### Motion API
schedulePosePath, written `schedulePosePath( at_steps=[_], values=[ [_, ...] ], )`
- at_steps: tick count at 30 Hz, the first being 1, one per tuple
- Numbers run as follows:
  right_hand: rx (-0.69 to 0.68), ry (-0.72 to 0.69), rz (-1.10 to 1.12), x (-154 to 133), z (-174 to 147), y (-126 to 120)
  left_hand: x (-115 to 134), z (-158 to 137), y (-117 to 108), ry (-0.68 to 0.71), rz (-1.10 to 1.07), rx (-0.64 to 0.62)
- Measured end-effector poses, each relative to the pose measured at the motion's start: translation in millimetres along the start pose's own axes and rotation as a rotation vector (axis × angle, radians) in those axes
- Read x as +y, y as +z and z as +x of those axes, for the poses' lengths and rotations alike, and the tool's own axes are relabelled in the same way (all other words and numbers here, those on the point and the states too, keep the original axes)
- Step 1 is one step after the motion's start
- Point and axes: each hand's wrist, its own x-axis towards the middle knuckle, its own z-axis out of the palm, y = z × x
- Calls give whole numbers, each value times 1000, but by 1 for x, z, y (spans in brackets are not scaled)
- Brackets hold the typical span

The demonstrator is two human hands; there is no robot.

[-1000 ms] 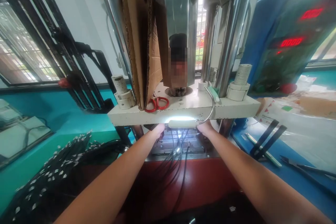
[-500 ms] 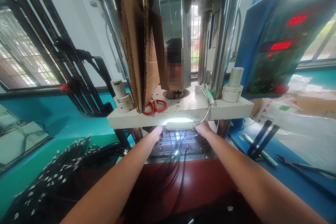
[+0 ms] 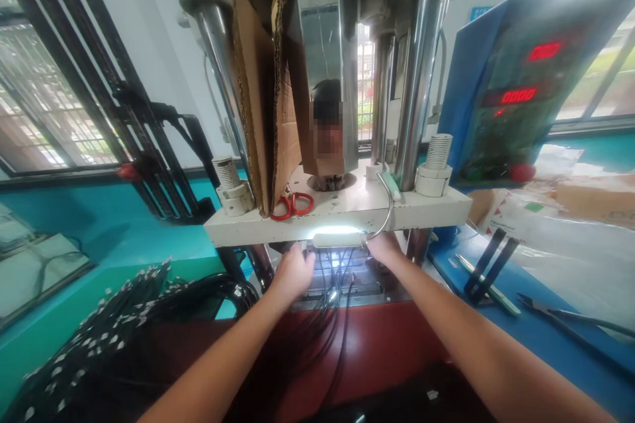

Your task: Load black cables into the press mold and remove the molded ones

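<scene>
dark red work surface (image 3: pixel 381 337), glossy, spreads between the forearms, with a teal wall (image 3: pixel 124 198) at left and a barred window (image 3: pixel 64 92) above. thin black cables (image 3: pixel 342 327) trail from the lit metal fixture (image 3: pixel 364 282) over its front edge onto the red, between the two hands. the left hand (image 3: pixel 296 271) is at the fixture's left side, just below the thick white plate (image 3: pixel 342 211), fingers curled; whether they grip anything i cannot tell. the right hand (image 3: pixel 383 248) reaches beneath that plate opposite, fingers hidden, so its grip cannot be told either. between them a glowing lamp (image 3: pixel 338 240) sits along the plate's front edge. the plate caps the gap from above; support posts (image 3: pixel 419 248) bound its sides, while the front lies open toward the person. red-handled scissors (image 3: pixel 300 205) rest on the plate near its edge. pliers (image 3: pixel 546 309) lie on the blue tabletop (image 3: pixel 461 304) at right; a cable heap (image 3: pixel 99 337) crowds the left.
</scene>
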Motion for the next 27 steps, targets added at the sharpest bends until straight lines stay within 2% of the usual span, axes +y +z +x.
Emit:
schedulePosePath(
  at_steps=[2, 4, 6, 8, 13, 16, 20, 27],
  values=[
    [-28, -35, -89, -2, -10, -5, -11, -34, -10, 74, 57, -46],
    [-51, -71, -162, -6, -20, -9, -23, -66, -18, 149, 162, -148],
    [-75, -87, -221, -13, -31, -9, -33, -87, -22, 148, 279, -217],
    [-90, -81, -269, -21, -40, -6, -38, -98, -23, 130, 350, -231],
    [-79, -27, -350, -37, -54, 8, -43, -96, -15, 136, 412, -203],
    [-66, 2, -362, -39, -58, 12, -46, -94, -8, 164, 373, -175],
    [-56, -4, -365, -33, -58, 8, -46, -93, 0, 157, 281, -153],
    [-26, -69, -386, -24, -56, -1, -28, -91, 2, 174, 223, -162]
  ],
)
